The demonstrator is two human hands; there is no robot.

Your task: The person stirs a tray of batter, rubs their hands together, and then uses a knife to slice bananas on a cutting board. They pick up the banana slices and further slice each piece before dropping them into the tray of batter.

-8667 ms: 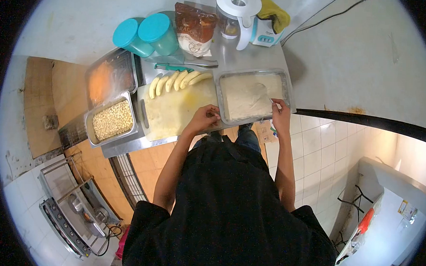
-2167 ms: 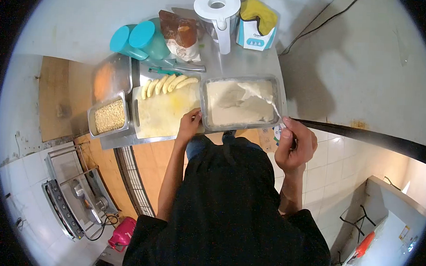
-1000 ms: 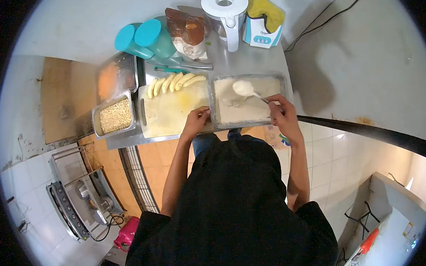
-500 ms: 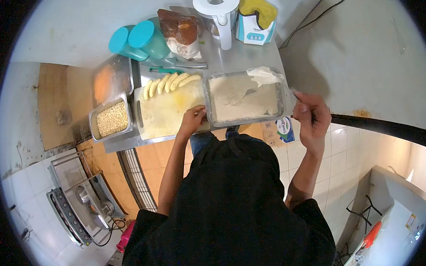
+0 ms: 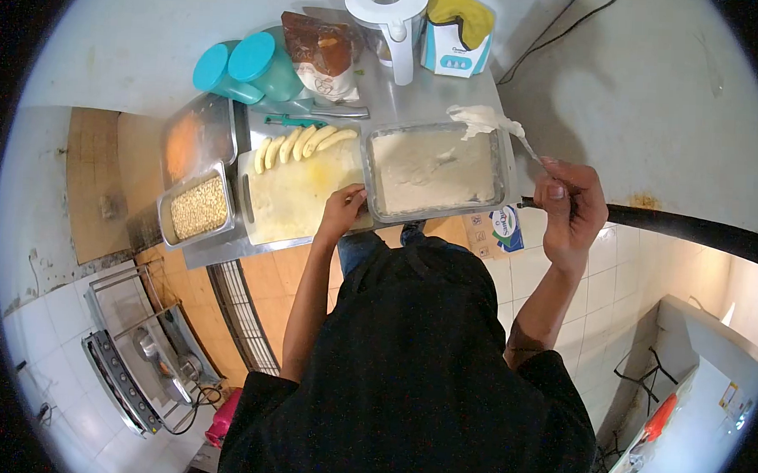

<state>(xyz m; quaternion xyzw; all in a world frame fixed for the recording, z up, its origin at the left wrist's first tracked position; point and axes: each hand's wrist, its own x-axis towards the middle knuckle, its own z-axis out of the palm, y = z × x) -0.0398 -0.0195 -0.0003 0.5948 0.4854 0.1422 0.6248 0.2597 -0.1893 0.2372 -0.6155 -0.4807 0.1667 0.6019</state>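
A clear rectangular dish point(image 5: 435, 214) full of pale, creamy mixture point(image 5: 424, 171) sits at the counter's front edge. At its left side, my left hand point(image 5: 343, 211) is closed, its fingers gripping the rim. My right hand point(image 5: 573, 207) pinches the thin handle of a cream-covered utensil point(image 5: 531, 148) to the right of the dish. A thick lump of the mixture point(image 5: 481, 121) clings to its head above the far right corner; the head's shape is hidden. Several peeled bananas point(image 5: 303, 143) lie in a row on the white cutting board point(image 5: 292, 199) beside my left hand.
Left of the board stand a metal pan of peanuts point(image 5: 199, 210) and a clear-lidded container point(image 5: 204, 140) with something orange. Behind are a knife point(image 5: 338, 112), a green peeler point(image 5: 293, 121), turquoise-lidded containers point(image 5: 264, 67), a brown bag point(image 5: 324, 52), a white-lidded pitcher point(image 5: 388, 21) and a yellow cloth point(image 5: 460, 16).
My right hand has moved right and slightly toward me, tilting the utensil. Its cream lump has lifted at the far right corner of the dish. My left hand stays at the rim.
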